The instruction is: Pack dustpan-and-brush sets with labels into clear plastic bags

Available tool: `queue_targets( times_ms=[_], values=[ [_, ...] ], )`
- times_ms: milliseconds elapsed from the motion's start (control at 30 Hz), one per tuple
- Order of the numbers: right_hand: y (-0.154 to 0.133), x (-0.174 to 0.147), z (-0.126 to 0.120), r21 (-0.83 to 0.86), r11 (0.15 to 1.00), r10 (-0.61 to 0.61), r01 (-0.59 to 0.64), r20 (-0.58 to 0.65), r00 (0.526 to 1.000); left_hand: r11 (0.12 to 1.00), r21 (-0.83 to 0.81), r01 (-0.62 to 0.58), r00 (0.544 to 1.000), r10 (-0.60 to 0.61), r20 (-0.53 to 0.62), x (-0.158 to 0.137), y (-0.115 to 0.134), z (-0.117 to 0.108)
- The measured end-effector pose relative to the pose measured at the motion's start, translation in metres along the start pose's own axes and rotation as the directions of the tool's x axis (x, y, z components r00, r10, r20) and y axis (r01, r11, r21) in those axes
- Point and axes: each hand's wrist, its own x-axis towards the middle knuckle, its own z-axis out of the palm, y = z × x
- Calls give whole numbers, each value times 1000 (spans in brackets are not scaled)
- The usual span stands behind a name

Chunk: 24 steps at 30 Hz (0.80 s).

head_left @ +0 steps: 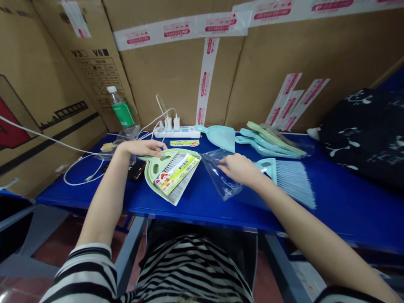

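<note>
A light green dustpan (176, 197) with a grey-bristled hand brush (173, 162) nested in it lies on the blue table. A yellow printed label card (176, 173) crosses the brush. My left hand (143, 147) is at the dustpan's upper left, fingers partly closed about its rim near the handle. To the right, my right hand (237, 168) has its fingers closed on a clear plastic bag (224, 185), which hangs crumpled towards the dustpan. Just beyond my right wrist lies a light blue brush (293, 179), its handle partly hidden by the hand and forearm.
Behind stand a blue dustpan (221, 135), a stack of wrapped green and blue dustpans (271, 141), another label card (184, 143) and a power strip (178, 132) with cables. A bottle (121, 110) is at left, a dark patterned bag (362, 134) at right. Cardboard (176, 75) walls the back.
</note>
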Motion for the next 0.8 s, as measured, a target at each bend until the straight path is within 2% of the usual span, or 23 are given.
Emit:
queue_targets(
  times_ms=[200,367,667,800],
  values=[
    [-2,4,2,143,990,-10,15,-36,999,995,67,-72,997,69,34,2,14,13],
    [-2,2,0,247,967,-48,57,-45,998,987,155,-52,996,40,78,20,9,23],
    [-4,-6,-3,375,922,-128,100,49,991,985,171,-23,999,30,-40,34,-8,23],
    [-3,-6,2,479,864,-210,158,56,976,985,173,5,995,12,-100,38,-9,25]
  ],
)
